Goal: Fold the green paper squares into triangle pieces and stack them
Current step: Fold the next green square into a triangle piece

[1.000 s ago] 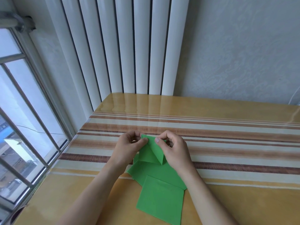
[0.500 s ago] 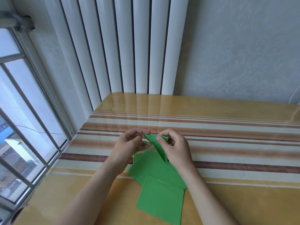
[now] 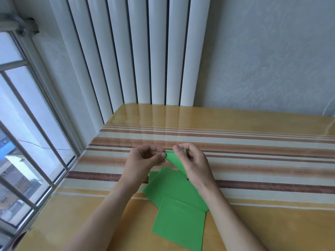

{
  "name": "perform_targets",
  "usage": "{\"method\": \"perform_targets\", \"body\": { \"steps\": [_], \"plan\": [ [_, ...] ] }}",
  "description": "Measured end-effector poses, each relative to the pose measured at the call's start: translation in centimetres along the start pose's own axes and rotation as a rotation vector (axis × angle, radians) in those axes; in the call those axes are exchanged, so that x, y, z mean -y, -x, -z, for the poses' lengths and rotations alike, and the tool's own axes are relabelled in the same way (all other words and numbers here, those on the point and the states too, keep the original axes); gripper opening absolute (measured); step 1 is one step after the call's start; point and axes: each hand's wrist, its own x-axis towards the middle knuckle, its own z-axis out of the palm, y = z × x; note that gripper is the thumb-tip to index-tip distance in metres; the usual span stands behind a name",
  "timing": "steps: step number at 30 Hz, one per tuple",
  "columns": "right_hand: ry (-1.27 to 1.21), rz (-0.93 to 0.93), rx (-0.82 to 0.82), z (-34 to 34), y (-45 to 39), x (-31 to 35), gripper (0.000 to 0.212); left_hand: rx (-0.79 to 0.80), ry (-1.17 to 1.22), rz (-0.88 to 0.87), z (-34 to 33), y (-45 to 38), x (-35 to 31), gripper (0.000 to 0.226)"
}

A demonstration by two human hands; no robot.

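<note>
Both hands, left hand point(image 3: 145, 160) and right hand point(image 3: 194, 163), pinch one folded green piece point(image 3: 174, 159) above several flat green squares point(image 3: 179, 220), exact count unclear, on the striped glossy table point(image 3: 262, 160) beside a white radiator point(image 3: 141, 51) and window point(image 3: 27, 124).

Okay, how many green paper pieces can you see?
At least 4: folded piece pinched between both hands, nearest square, a sheet beneath it, another edge peeking out left. More may be hidden.

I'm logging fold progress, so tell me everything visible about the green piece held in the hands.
The folded green piece is plain matte paper, narrowed to a pointed wedge that tapers downward. It is raised off the table, above the loose green squares. The left hand pinches its upper left corner; the right hand grips its top and covers its right side and lower tip.
</note>
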Motion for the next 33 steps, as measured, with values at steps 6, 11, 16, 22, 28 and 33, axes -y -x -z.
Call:
{"method": "perform_targets", "body": {
  "steps": [6,11,16,22,28,33],
  "plan": [
    [0.077,0.041,-0.061,0.0,-0.3,-0.4,0.018,0.067,-0.11,-0.024,0.0,-0.1,0.3,0.019],
    [0.054,0.075,-0.077,0.0,-0.4,-0.4,0.021,0.097,-0.112,0.02,-0.3,0.1,0.3,0.029],
    [0.041,0.04,-0.071,-0.1,-0.6,-1.0,0.017,0.061,-0.058,0.054,-0.2,0.0,0.2,0.02],
    [0.031,0.053,-0.054,0.2,-0.7,-1.1,0.014,0.04,0.013,0.112,-0.2,0.1,-0.2,0.012],
    [0.071,0.085,-0.082,0.3,-0.7,-1.4,0.028,0.035,-0.012,0.141,-0.3,0.1,-0.1,0.012],
    [-0.018,0.038,-0.008,0.2,-0.6,-0.9,0.016,0.028,-0.099,0.079,-0.2,0.1,-0.1,0.012]
  ]
}}
